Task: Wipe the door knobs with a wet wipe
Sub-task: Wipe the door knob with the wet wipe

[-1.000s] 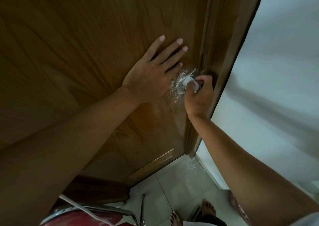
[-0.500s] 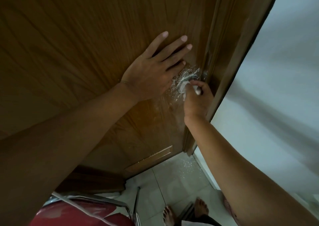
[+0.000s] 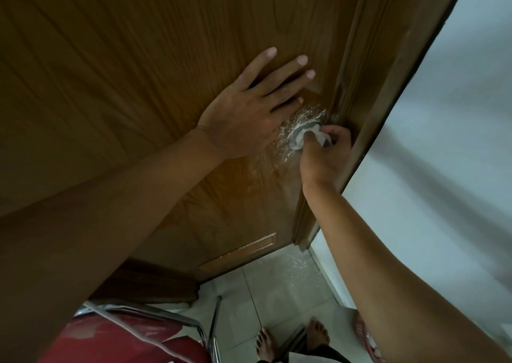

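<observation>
Dim, soft indoor light leaves the wooden door (image 3: 138, 85) dark at its upper left, while the wall (image 3: 457, 141) right of it is brightest. Wide-angle distortion bends the door's edges, and detail is slightly soft throughout.

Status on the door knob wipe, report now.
Left hand flat on the door, open. Right hand shut on wet wipe, pressed to the knob. White specks around the knob. Nothing in the way.

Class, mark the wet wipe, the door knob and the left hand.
wet wipe (image 3: 304, 138), head view, bunched white part left of the fingers.
door knob (image 3: 300, 128), head view, exposed metal rim.
left hand (image 3: 243, 118), head view, back of hand.
</observation>
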`<state>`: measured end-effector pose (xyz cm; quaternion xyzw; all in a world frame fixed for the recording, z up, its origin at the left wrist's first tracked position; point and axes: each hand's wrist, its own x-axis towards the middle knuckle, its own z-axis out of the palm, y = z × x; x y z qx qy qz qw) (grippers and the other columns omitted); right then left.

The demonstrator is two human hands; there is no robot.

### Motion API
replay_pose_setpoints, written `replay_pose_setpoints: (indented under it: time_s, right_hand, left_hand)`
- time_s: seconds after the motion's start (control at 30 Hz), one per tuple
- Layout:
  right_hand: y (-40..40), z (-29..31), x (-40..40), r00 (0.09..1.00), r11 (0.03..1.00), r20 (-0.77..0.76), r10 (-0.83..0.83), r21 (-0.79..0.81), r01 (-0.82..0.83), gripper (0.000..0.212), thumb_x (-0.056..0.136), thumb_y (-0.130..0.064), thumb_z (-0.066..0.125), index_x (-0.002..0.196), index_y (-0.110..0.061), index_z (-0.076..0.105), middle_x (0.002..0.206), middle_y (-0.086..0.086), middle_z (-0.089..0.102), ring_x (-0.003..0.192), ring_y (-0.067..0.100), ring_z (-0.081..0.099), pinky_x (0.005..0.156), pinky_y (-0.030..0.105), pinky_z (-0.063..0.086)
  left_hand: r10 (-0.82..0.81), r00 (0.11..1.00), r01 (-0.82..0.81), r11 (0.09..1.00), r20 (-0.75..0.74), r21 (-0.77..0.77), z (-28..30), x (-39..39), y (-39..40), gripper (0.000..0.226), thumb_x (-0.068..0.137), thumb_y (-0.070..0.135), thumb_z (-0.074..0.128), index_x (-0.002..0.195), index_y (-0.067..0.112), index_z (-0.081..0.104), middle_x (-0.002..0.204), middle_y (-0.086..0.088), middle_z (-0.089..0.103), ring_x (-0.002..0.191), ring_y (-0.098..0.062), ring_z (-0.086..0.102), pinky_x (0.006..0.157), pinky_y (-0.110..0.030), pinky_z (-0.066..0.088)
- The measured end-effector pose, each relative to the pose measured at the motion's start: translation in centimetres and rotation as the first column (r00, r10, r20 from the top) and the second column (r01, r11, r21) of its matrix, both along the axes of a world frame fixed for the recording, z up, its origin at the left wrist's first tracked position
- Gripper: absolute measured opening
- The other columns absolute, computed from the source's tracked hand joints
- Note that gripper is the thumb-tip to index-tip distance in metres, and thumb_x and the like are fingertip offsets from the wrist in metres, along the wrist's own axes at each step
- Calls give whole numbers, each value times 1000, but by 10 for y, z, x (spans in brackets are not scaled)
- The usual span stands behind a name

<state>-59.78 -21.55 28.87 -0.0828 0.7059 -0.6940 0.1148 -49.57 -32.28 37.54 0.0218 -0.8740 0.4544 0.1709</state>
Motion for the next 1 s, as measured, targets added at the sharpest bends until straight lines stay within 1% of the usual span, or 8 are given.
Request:
replay_pose_setpoints:
  time_s: [0.13, 0.2, 0.3, 0.43, 0.53, 0.73, 0.9, 1.0]
  right_hand:
    - [3, -15, 0, 988, 998, -155, -3, 61, 13, 8, 87, -19, 73, 93, -14, 75, 110, -2, 60, 85, -4, 57, 67, 4, 50]
    - [0, -14, 4, 996, 999, -76, -38, 26, 40, 10, 87, -25, 72, 93, -19, 76, 113, 1, 64, 92, 1, 61, 76, 13, 56]
    - [-6, -1, 5, 925, 989, 371, -84, -85, 124, 14, 91, -26, 65, 101, -20, 72, 107, 3, 70, 94, 16, 68, 83, 36, 61]
    - [-1, 28, -4, 543, 925, 827, 146, -308, 221, 12, 92, -22, 64, 101, -17, 61, 112, 10, 60, 99, 22, 64, 78, 24, 60]
    - [1, 34, -9, 467, 914, 857, 218, -348, 211, 9, 91, -20, 65, 96, -20, 59, 110, 10, 54, 105, 25, 59, 92, 29, 58]
    - [1, 26, -6, 595, 971, 784, 179, -237, 20, 14, 86, -22, 68, 92, -22, 55, 115, 9, 59, 106, 27, 60, 99, 41, 53]
    - [8, 34, -10, 399, 901, 858, 322, -408, 150, 26, 90, -22, 69, 110, -9, 59, 111, 17, 62, 96, 30, 67, 78, 36, 62]
    - [7, 38, -10, 396, 905, 863, 312, -398, 153, 20, 91, -19, 68, 106, -8, 60, 110, 16, 63, 101, 28, 67, 86, 36, 61]
  left_hand:
    - [5, 1000, -5, 1000, 14, 19, 0, 0, 1, 46, 107, 36, 35, 147, 18, 49, 168, -10, 19, 155, -33, 14, 122, -56, 1]
    - [10, 1000, -11, 999, 22, 35, 0, 0, 1, 46, 107, 35, 34, 148, 17, 49, 168, -10, 18, 156, -33, 12, 122, -56, -1]
    - [8, 1000, -8, 999, 18, 40, 0, 0, 1, 47, 107, 35, 35, 147, 17, 49, 168, -10, 18, 156, -33, 12, 122, -57, 0]
    - [-6, 1000, 6, 999, 10, 49, 1, 0, 1, 46, 106, 34, 34, 146, 17, 51, 168, -10, 20, 155, -33, 15, 123, -57, 4]
    - [-17, 1000, 17, 999, -5, 43, 0, 0, 1, 46, 106, 34, 35, 145, 17, 53, 167, -10, 22, 155, -33, 16, 122, -56, 3]
    - [-18, 1000, 18, 1000, 2, 24, 0, -1, 0, 46, 106, 36, 37, 146, 18, 52, 167, -10, 22, 155, -33, 15, 122, -56, 1]
    - [5, 1000, -5, 1000, 25, 11, 0, 0, 1, 49, 107, 40, 34, 148, 19, 49, 168, -10, 18, 156, -34, 11, 121, -57, -2]
    - [-1, 1000, 0, 1000, 26, 17, 1, 0, 2, 49, 106, 40, 34, 148, 19, 50, 168, -11, 18, 156, -34, 12, 121, -57, -1]
